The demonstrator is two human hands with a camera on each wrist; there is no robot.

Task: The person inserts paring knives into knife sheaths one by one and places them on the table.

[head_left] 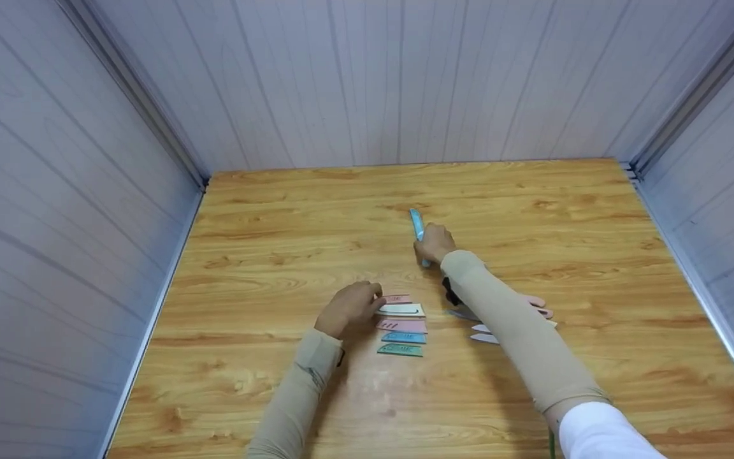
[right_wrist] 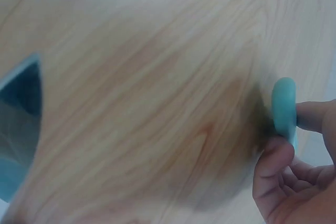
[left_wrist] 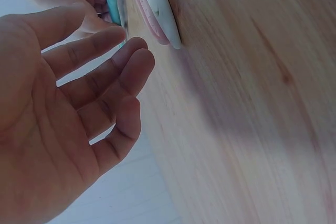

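Observation:
My right hand (head_left: 436,242) grips a light-blue knife (head_left: 417,222) toward the back of the table, its far end pointing at the rear wall. In the right wrist view, thumb and fingers pinch the rounded turquoise handle end (right_wrist: 284,106). My left hand (head_left: 353,305) holds nothing; its fingers curve loosely beside the red blade cover (head_left: 397,298) and the white blade cover (head_left: 405,310). Below them lie a pink cover (head_left: 402,326), a blue cover (head_left: 404,338) and a green cover (head_left: 400,349) in a column. The left wrist view shows the bare palm (left_wrist: 42,124).
Under and beside the right forearm lie several knives, partly hidden, with pale blades (head_left: 483,338) and a pink handle (head_left: 532,299). A blurred blue shape (right_wrist: 18,93) fills the right wrist view's left edge. Panelled walls (head_left: 367,83) bound the wooden table (head_left: 278,217).

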